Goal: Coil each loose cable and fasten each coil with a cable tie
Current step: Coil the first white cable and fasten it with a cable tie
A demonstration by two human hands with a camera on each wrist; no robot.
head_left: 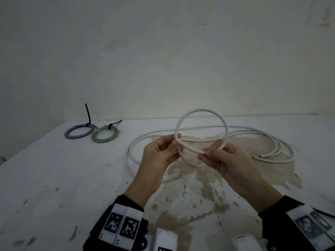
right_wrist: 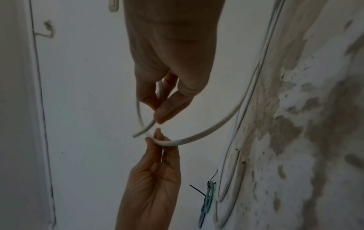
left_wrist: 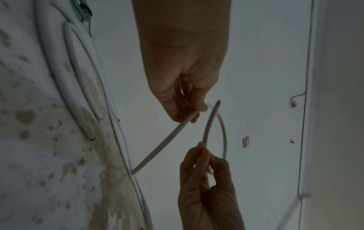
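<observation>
A white cable [head_left: 201, 109] stands bent into one upright loop between my hands, above the table [head_left: 54, 178]. My left hand [head_left: 176, 140] pinches the loop where the strands cross, on its left side. My right hand [head_left: 206, 153] pinches the cable's free end at the lower right. The rest of the cable [head_left: 253, 132] trails loose over the table behind. In the left wrist view my left hand [left_wrist: 195, 116] pinches the cable [left_wrist: 167, 140], with the right hand [left_wrist: 204, 149] below. In the right wrist view my right hand [right_wrist: 160, 112] holds the end and the left hand [right_wrist: 155, 137] grips the cable [right_wrist: 216, 124].
Two tied coils lie at the back left: a blue coil [head_left: 66, 133] and a green coil [head_left: 94, 137], each with a black cable tie [head_left: 88, 113] sticking out. A brown stain [head_left: 199, 187] covers the table's middle. A wall rises right behind.
</observation>
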